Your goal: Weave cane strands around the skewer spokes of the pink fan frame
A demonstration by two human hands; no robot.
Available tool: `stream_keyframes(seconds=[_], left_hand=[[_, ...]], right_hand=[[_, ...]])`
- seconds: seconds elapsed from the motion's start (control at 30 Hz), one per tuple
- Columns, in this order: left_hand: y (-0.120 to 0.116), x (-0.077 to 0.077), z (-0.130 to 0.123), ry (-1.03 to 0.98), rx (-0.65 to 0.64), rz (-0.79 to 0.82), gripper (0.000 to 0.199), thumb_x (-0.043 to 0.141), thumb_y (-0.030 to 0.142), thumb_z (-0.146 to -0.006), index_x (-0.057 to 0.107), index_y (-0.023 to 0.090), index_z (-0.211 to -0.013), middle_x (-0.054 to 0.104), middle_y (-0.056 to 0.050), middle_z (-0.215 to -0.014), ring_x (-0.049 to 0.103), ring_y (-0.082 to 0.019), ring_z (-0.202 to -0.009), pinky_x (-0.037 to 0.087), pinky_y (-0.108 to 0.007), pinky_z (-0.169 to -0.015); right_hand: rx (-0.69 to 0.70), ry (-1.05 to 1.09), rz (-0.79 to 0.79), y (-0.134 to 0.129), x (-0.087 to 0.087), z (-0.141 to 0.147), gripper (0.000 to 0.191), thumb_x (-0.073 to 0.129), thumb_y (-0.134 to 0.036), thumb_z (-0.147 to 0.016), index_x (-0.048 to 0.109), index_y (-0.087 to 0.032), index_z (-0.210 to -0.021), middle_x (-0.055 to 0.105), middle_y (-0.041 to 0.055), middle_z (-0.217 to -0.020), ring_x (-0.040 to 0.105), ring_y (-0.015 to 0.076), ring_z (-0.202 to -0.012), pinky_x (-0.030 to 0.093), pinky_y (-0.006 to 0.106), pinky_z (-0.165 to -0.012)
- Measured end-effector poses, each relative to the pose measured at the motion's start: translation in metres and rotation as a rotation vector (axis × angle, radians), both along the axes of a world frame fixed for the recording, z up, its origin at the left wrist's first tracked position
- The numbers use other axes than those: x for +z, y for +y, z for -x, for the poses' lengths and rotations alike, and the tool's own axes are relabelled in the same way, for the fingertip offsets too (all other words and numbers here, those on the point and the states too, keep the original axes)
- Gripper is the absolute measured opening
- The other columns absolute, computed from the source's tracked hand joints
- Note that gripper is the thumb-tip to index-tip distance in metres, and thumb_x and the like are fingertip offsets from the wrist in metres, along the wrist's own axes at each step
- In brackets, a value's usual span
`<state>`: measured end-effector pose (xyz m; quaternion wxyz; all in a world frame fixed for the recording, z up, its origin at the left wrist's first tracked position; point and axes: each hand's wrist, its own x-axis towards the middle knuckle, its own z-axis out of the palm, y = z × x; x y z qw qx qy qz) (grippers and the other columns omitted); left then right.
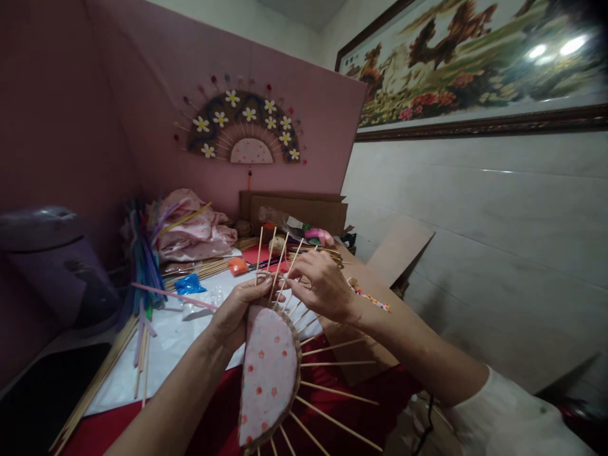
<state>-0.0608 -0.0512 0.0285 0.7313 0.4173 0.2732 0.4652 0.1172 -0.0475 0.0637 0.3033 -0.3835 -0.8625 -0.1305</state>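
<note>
A half-round fan base point(268, 373) covered in pink cloth with red flower prints stands tilted before me, its curved edge trimmed in brown twine. Thin wooden sticks point(338, 364) fan out from that edge. My left hand point(237, 313) is closed on the upper end of the fan, its thumb lying against the sticks. My right hand point(325, 285) pinches close to the upper sticks, fingertips together on a thin pale cord point(281, 277) that runs between them. Part of the cord is hidden by the fingers.
A finished fan point(249, 114) with white flowers hangs on the pink board. Pipe cleaners point(145, 259), pink cloth point(190, 228), a blue packet point(190, 284), an orange packet point(237, 266) and a twine ball point(277, 246) lie around. Loose sticks point(102, 380) lie left; cardboard point(401, 250) leans right.
</note>
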Motion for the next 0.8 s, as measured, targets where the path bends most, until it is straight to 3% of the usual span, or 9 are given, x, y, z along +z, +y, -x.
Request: stream_keyframes(seconds=[0.47, 0.8], left_hand=[[-0.0006, -0.0001, -0.0009, -0.022, -0.013, 0.003, 0.021, 0.062, 0.024, -0.076, 0.066, 0.011, -0.092, 0.067, -0.007, -0.079, 0.058, -0.010, -0.063, 0.044, -0.020, -0.058], [-0.0013, 0.0004, -0.0007, -0.013, -0.002, 0.033, 0.025, 0.064, 0.026, -0.073, 0.066, 0.012, -0.093, 0.067, -0.007, -0.072, 0.058, -0.011, -0.053, 0.043, -0.021, -0.052]], right_hand=[[-0.026, 0.042, -0.012, 0.0007, -0.0030, 0.0027, 0.011, 0.052, -0.024, -0.080, 0.057, -0.017, -0.073, 0.059, 0.0024, -0.078, 0.047, 0.0157, -0.080, 0.029, 0.030, -0.075], [-0.056, 0.070, -0.026, -0.0006, -0.0040, 0.0015, 0.010, 0.053, -0.025, -0.081, 0.057, -0.018, -0.075, 0.059, 0.0039, -0.080, 0.048, 0.0180, -0.081, 0.031, 0.033, -0.077]])
